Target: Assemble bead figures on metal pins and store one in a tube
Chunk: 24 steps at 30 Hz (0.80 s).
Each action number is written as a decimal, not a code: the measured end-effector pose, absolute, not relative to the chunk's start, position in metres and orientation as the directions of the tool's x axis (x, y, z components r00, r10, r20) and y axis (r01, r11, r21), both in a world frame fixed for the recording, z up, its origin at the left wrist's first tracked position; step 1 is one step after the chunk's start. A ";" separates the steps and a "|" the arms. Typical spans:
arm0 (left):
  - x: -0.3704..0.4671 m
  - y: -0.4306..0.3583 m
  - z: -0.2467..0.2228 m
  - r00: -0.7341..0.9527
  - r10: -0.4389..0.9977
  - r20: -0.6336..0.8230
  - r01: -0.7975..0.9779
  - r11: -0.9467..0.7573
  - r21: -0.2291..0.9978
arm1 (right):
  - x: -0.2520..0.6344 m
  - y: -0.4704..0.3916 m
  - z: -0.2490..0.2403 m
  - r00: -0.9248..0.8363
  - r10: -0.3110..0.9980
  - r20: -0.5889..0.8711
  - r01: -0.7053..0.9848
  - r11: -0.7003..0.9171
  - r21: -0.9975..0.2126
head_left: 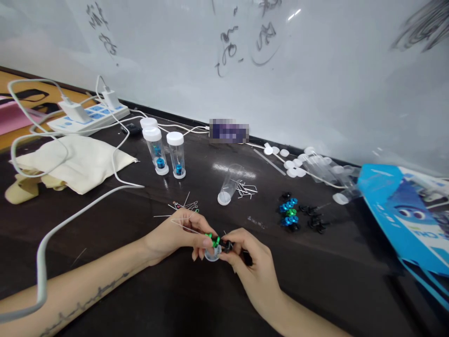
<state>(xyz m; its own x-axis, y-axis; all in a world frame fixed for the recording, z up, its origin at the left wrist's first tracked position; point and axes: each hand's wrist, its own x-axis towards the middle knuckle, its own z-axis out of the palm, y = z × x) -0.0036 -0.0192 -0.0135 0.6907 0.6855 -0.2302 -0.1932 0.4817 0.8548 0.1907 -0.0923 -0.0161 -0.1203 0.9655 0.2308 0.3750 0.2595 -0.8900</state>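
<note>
Near the table's front, my left hand (pixel 184 229) pinches a shiny green spool-like metal part (pixel 215 240) between thumb and fingers. A thin bent wire (pixel 184 225) runs out from this hand. Facing it, my right hand (pixel 254 260) has its fingers closed on a small black part (pixel 228 246) that meets the green one; whether they are joined I cannot tell. Just below the green part shows a round translucent plastic piece (pixel 212 255), partly covered by my fingers. Behind my left hand lie several thin looped wires (pixel 187 206), some with coloured bits.
Capped tubes with blue parts (pixel 176 157) stand at the back left. A tube (pixel 231 182) leans beside bent metal pins (pixel 247 188). Blue and green spools (pixel 289 213) and black pieces (pixel 317 220) lie right. A blue bag (pixel 396 201), cloth pouch (pixel 77 161) and white cable (pixel 44 252) flank them.
</note>
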 end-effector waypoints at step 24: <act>-0.003 -0.020 -0.012 0.709 0.664 -0.237 -0.188 0.502 0.844 | 0.191 -0.093 -0.013 -0.164 0.962 0.219 0.408 0.268 -0.873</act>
<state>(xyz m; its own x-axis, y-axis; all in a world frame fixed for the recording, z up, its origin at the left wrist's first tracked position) -0.0029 -0.0200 -0.0120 0.7094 0.6637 -0.2371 -0.1877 0.5021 0.8442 0.1913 -0.0928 -0.0128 -0.1640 0.9620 0.2185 0.4081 0.2678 -0.8728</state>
